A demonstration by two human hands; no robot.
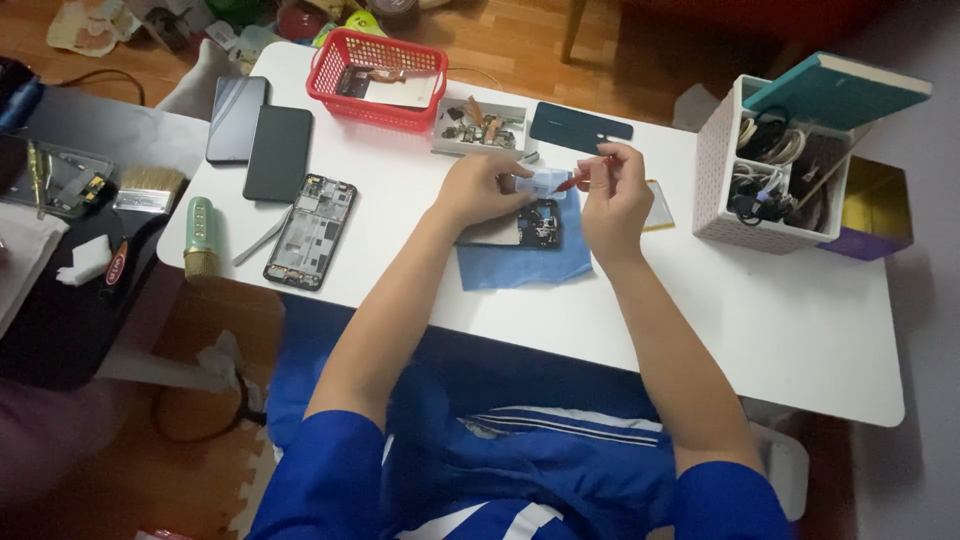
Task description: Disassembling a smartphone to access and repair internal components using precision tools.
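Left hand [480, 188]: fingers curled, pinching a small pale-blue piece [543, 181] just above the opened phone [527, 224].
Right hand [612, 195]: closed round a thin red-tipped tool [575, 181], tip touching the pale-blue piece.
Opened phone: lies back-off on a blue cloth [525, 260], directly under and btwn both hands, near table's middle; left hand covers part of it.
Table [780, 330]: white, rounded corners.
Second opened phone [311, 232]: left of left hand, well apart, internals showing; grey tweezers [260, 243] just beside it.
Dark phones: two flat black slabs [258, 135] side by side at far-left, screens blank.
Red basket [378, 78]: far edge, plastic mesh, w/ a pale flat piece inside.
Parts tray [480, 127]: small grey box of bits, just beyond left hand.
Dark-teal back cover [580, 127]: flat, beyond right hand.
White bin [765, 170]: perforated, right of right hand, holds cables; teal book [838, 90] rests across its top.
Green brush [200, 238]: table's left edge.
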